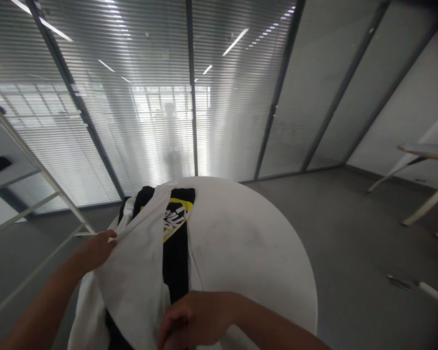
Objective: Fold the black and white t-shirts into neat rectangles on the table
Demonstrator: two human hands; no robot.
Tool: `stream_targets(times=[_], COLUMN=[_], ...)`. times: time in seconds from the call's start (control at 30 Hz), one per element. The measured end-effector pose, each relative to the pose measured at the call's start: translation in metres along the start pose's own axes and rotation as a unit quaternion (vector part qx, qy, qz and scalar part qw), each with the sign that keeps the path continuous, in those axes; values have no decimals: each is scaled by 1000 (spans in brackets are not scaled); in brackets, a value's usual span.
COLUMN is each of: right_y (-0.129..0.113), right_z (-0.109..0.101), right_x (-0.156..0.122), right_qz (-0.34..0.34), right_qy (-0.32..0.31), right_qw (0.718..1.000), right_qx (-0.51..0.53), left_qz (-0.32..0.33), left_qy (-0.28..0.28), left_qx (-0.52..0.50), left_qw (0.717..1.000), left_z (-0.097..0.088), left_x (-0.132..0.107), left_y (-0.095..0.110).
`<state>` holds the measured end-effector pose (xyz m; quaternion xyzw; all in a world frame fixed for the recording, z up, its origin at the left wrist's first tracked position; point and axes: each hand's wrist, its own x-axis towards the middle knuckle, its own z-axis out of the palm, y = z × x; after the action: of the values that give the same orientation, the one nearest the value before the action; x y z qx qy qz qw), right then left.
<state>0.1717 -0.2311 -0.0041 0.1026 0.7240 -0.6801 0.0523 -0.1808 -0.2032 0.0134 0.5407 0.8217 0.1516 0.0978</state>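
A white garment [137, 260], which looks like a shirt, lies partly folded over the left side of a round white table [277, 257]. It has a black panel [175, 257] with a yellow and white print. My left hand [98, 250] pinches the cloth at its left edge, thumb and fingers closed. Near the front, my right hand [200, 318] is closed with its fingers curled down on the garment's lower part. The cloth beneath these fingers is mostly hidden. Black and white folds [140, 200] bunch up at the far left edge.
A whiteboard on a white frame [58, 187] stands close on the left. Glass partitions with blinds [233, 107] rise behind the table. On the right are a chair with pale legs [427, 206] and a blurred object [399, 282] on the grey floor.
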Motion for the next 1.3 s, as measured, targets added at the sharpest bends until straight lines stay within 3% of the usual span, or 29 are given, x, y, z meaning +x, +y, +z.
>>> stream_targets(times=[0.07, 0.17, 0.23, 0.37, 0.47, 0.57, 0.67, 1.3], right_y=[4, 23, 41, 81, 106, 126, 138, 141], right_z=[-16, -51, -77, -116, -122, -118, -114, -115], right_x=[-12, -34, -51, -88, -110, -120, -123, -123], right_qz=[-10, 0, 37, 166, 238, 266, 278, 276], right_qy=[92, 294, 391, 500, 512, 491, 469, 473], right_qw=[984, 903, 849, 733, 682, 665, 665, 660], right_qx=[-152, -312, -352, -431, -464, -496, -510, -513], left_qz=[21, 77, 160, 298, 373, 355, 312, 307], left_qy=[11, 67, 80, 61, 15, -12, -15, -61], left_qx=[99, 159, 146, 108, 83, 82, 90, 81], left_qw=[995, 982, 973, 946, 924, 931, 946, 946], left_z=[-1, 6, 21, 78, 129, 165, 180, 177], left_x=[-7, -22, -34, -61, -72, -74, -72, -66], left_y=[17, 67, 108, 175, 193, 186, 173, 168])
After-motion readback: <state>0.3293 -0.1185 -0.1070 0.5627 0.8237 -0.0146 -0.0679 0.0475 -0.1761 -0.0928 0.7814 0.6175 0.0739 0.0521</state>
